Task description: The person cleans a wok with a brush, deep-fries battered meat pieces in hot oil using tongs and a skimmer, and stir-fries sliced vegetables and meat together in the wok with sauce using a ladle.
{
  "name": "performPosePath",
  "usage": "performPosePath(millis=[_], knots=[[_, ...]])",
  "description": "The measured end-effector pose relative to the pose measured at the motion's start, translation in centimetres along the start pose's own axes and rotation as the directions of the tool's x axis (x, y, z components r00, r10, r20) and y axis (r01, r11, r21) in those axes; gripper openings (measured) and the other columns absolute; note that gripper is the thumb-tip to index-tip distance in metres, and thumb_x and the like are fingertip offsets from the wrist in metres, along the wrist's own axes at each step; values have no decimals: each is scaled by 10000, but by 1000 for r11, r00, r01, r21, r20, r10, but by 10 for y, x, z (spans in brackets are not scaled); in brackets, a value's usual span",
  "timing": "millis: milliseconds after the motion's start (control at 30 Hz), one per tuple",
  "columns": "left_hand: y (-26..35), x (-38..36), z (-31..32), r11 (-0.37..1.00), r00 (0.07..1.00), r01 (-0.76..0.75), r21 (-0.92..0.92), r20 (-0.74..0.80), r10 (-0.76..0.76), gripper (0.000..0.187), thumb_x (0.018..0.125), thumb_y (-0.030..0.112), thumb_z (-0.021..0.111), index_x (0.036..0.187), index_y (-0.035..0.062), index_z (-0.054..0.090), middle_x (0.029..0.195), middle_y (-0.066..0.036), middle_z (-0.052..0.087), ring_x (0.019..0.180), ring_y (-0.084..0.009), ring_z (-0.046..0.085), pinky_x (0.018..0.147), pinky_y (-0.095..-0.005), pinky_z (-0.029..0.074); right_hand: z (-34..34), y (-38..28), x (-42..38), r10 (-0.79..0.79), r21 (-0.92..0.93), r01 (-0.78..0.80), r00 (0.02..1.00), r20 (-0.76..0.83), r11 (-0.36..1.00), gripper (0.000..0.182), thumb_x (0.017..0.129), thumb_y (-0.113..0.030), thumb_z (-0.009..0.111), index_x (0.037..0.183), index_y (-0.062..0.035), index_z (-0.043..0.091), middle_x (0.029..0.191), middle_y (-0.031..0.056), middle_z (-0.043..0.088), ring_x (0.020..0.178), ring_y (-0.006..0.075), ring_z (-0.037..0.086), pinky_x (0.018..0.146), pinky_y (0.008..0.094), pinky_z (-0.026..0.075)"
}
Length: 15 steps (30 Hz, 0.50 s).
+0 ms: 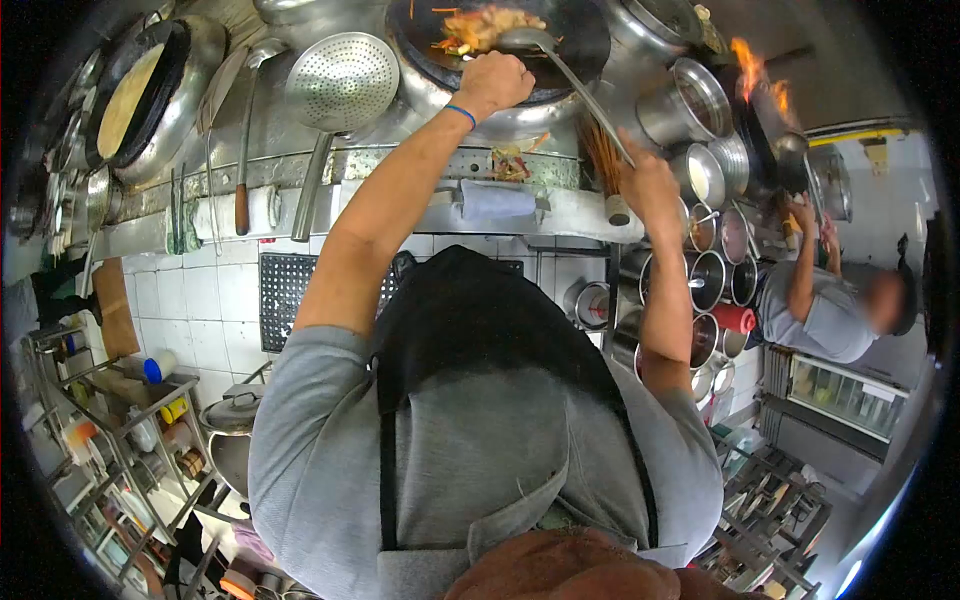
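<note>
At the top centre a dark wok [588,62] sits on the stove with mixed food and orange strips [490,28] in it, blurred by motion. My left hand [497,84] is closed at the wok's near rim; the exact part it grips is hidden under the fingers. A long-handled metal ladle [575,78] slants across the wok, its bowl at the food. My right hand [652,188] is wrapped round the far end of the ladle's handle, over the stove's front edge. A bamboo brush [601,165] lies just left of that hand.
A perforated skimmer [343,85] and a wooden-handled ladle [247,130] lie to the left, near another wok [180,100]. Pots [685,100] and seasoning containers [706,280] stand right. A co-worker [815,300] handles a flaming wok [762,135]. A folded cloth [497,200] rests on the front ledge.
</note>
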<state>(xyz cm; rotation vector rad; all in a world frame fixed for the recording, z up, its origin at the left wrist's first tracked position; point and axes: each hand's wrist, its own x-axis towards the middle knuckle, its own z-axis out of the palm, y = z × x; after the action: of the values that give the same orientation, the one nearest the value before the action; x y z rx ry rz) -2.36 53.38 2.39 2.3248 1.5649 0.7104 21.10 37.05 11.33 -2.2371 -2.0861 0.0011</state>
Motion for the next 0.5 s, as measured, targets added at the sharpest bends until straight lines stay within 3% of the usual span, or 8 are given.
performPosePath(millis=[100, 167, 233, 267, 367, 500], knots=[[11, -28, -22, 999, 999, -10, 37, 50, 8, 350, 867, 332, 532, 775, 70, 745, 782, -208, 696, 759, -396, 685, 739, -493, 557, 7, 0, 2, -42, 153, 31, 997, 66, 988, 477, 892, -162, 625, 1358, -239, 563, 1143, 189, 664, 1043, 380, 639, 900, 457, 496], [30, -48, -52, 994, 997, -46, 95, 65, 40, 339, 863, 332, 540, 732, 94, 743, 753, -196, 689, 722, -392, 679, 709, -490, 560, -50, 2, -19, -80, 207, 51, 988, 131, 977, 473, 882, -119, 644, 1346, -180, 578, 1201, 209, 640, 1104, 361, 625, 947, 412, 483], [36, -50, -67, 989, 989, -147, 15, -8, 147, 326, 844, 323, 559, 692, 93, 732, 708, -187, 676, 677, -382, 673, 678, -487, 560, -76, 15, -23, -168, 238, 135, 978, 122, 962, 489, 863, -53, 640, 1335, -165, 585, 1221, 199, 634, 1144, 350, 610, 975, 386, 466], [40, -55, -71, 981, 981, -194, -28, -36, 193, 321, 835, 318, 568, 672, 92, 726, 685, -183, 670, 654, -376, 670, 663, -486, 560, -80, 20, -18, -187, 211, 158, 975, 123, 965, 480, 836, -42, 653, 1295, -179, 620, 1187, 165, 651, 1079, 363, 630, 907, 416, 503], [36, -28, -69, 988, 970, -154, -8, -190, 150, 299, 811, 314, 594, 650, 92, 712, 631, -174, 649, 598, -376, 654, 595, -484, 549, -72, -2, 8, -151, 83, 139, 977, 151, 987, 482, 859, -130, 642, 1333, -199, 585, 1153, 174, 663, 1091, 377, 619, 928, 463, 487], [25, -25, -30, 993, 979, -117, 20, -167, 118, 297, 815, 317, 595, 655, 99, 718, 629, -182, 647, 609, -385, 659, 603, -488, 550, -13, -32, 67, -9, 56, 3, 994, 110, 998, 451, 902, -237, 605, 1351, -260, 566, 1100, 177, 679, 1062, 399, 623, 920, 489, 494]])
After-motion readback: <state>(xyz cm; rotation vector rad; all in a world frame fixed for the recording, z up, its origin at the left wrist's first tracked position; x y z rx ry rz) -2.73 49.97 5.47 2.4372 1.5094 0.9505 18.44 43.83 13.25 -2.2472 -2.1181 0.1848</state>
